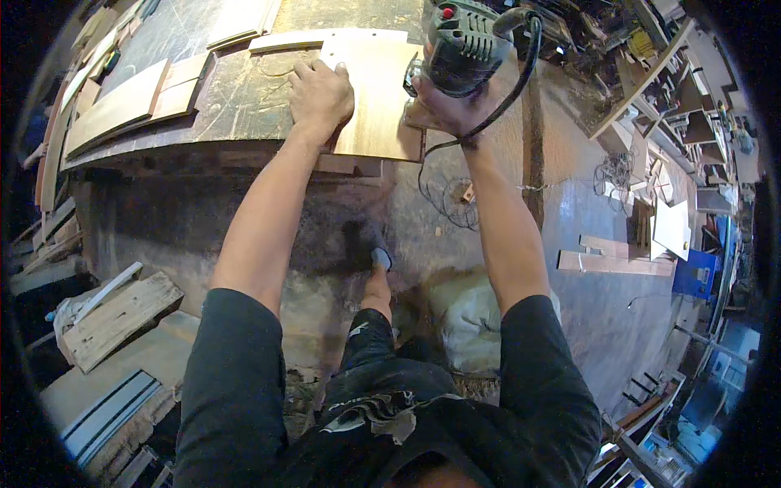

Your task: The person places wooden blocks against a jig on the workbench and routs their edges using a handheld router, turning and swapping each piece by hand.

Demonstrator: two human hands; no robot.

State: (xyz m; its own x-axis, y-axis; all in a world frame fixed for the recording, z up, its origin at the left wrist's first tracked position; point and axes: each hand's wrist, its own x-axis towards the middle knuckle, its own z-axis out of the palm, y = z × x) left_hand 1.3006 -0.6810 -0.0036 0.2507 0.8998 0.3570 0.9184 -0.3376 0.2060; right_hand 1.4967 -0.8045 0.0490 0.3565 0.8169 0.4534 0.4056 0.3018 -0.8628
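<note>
Both the left hand [321,96] and right hand [457,107] are working apart at a pale board [378,114]: the left is resting over its left edge, gripping or not I cannot tell; the right is clasping a power tool [466,53] at its right edge. The board is lying on a table [244,102], planks [122,106] sitting to the board's left.
</note>
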